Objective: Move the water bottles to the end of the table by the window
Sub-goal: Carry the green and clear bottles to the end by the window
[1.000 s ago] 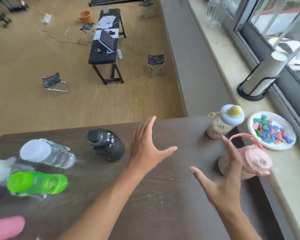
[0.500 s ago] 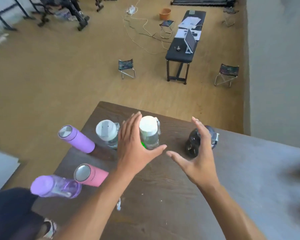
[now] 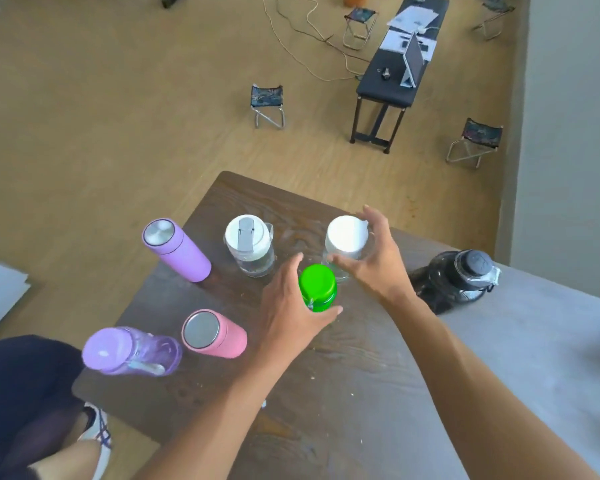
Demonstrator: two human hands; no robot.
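Several bottles stand at the left end of the dark wooden table (image 3: 326,393). My left hand (image 3: 288,306) wraps the green-capped bottle (image 3: 317,284), thumb under its cap. Just behind it, my right hand (image 3: 378,265) curls around the clear bottle with the plain white cap (image 3: 345,237). Untouched to the left are a clear bottle with a white flip lid (image 3: 246,237), a purple flask (image 3: 175,251), a pink flask (image 3: 215,332) and a translucent purple bottle (image 3: 129,351). A dark jug (image 3: 458,275) stands to the right of my right hand.
Someone's dark-clothed leg and a sneaker (image 3: 97,434) sit at the table's lower left corner. On the floor beyond are folding stools (image 3: 267,105), loose cables (image 3: 312,32) and a black bench (image 3: 392,81) with a laptop. A grey wall (image 3: 568,133) runs along the right.
The view swung from the window end to the table's left end. Both hands moved forward and closed, the left onto the green-capped bottle, the right onto the white-capped one.
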